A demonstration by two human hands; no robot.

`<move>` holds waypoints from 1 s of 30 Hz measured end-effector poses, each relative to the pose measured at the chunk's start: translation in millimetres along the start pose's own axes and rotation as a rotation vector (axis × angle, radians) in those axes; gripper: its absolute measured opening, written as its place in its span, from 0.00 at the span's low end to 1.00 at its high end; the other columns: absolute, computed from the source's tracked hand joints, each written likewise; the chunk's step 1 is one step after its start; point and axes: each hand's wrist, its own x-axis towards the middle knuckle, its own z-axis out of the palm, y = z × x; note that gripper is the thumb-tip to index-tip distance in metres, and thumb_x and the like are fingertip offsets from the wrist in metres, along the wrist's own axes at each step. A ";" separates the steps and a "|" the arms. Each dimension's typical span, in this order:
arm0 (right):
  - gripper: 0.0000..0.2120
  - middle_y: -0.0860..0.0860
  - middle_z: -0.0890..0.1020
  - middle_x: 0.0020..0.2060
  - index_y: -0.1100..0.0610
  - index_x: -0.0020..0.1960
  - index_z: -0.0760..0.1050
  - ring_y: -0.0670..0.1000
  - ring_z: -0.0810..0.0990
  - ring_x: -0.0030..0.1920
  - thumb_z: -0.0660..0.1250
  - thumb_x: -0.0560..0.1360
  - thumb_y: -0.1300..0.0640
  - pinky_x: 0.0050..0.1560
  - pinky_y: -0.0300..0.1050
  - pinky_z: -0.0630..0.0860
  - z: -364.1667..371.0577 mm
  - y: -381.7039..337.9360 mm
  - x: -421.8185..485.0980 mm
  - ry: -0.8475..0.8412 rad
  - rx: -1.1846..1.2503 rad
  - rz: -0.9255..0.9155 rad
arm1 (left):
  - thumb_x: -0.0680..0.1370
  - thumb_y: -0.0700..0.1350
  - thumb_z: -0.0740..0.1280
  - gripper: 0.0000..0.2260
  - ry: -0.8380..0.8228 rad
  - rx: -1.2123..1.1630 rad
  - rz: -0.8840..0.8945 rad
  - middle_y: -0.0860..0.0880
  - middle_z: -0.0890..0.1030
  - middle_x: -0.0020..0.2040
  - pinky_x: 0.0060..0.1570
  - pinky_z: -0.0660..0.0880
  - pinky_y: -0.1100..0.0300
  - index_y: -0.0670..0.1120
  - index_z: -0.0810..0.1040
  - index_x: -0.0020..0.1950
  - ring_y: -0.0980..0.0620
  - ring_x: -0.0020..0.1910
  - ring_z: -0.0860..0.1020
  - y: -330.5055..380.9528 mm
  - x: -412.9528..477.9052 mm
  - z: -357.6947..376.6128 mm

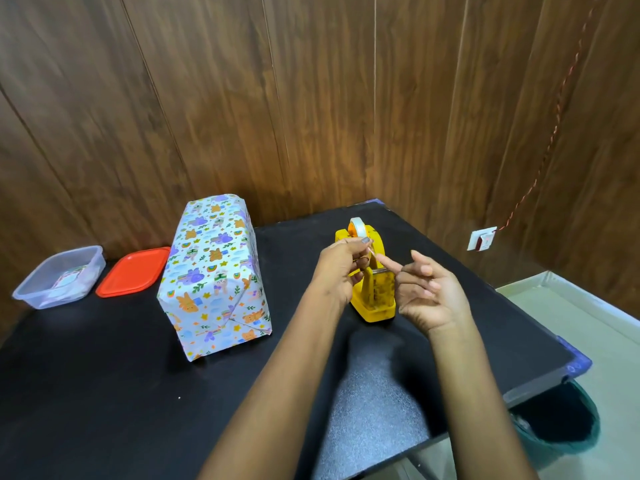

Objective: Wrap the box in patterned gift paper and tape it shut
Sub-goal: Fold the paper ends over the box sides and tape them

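Box (214, 271): papered, taping in hand. Our left hand (341, 268) pinches tape (360, 226) at the dispenser (375, 296); right hand (429, 292) loose, forefinger out. Next, we judge: tear strip, seal end flap.

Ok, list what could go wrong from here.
The tape strip, pinched by the left hand with the right hand's finger against it, may stick to itself or the fingers. The yellow dispenser looks unheld, so a pull may tip it. The wrapped box stands unheld; its folded end may loosen.
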 end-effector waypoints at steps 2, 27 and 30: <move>0.35 0.47 0.68 0.19 0.76 0.63 0.65 0.44 0.64 0.13 0.68 0.59 0.67 0.13 0.31 0.60 -2.0 10.2 -9.8 0.023 0.065 -0.065 | 0.75 0.40 0.67 0.05 -0.010 0.016 -0.007 0.52 0.75 0.33 0.33 0.66 0.63 0.47 0.77 0.40 0.57 0.33 0.71 -2.2 0.3 1.0; 0.12 0.51 0.79 0.28 0.58 0.35 0.79 0.47 0.73 0.31 0.65 0.76 0.60 0.33 0.40 0.69 12.6 18.6 21.6 0.521 -1.324 -0.494 | 0.73 0.39 0.68 0.02 0.022 -0.068 -0.056 0.50 0.77 0.33 0.32 0.67 0.64 0.44 0.80 0.40 0.56 0.31 0.73 -2.1 -3.3 2.5; 0.13 0.47 0.73 0.21 0.61 0.37 0.77 0.43 0.66 0.23 0.61 0.78 0.62 0.21 0.33 0.59 8.6 17.4 16.4 0.467 -0.945 -0.249 | 0.73 0.37 0.67 0.03 0.036 -0.061 -0.012 0.47 0.76 0.34 0.25 0.69 0.67 0.41 0.80 0.42 0.57 0.24 0.73 -7.5 -7.1 5.3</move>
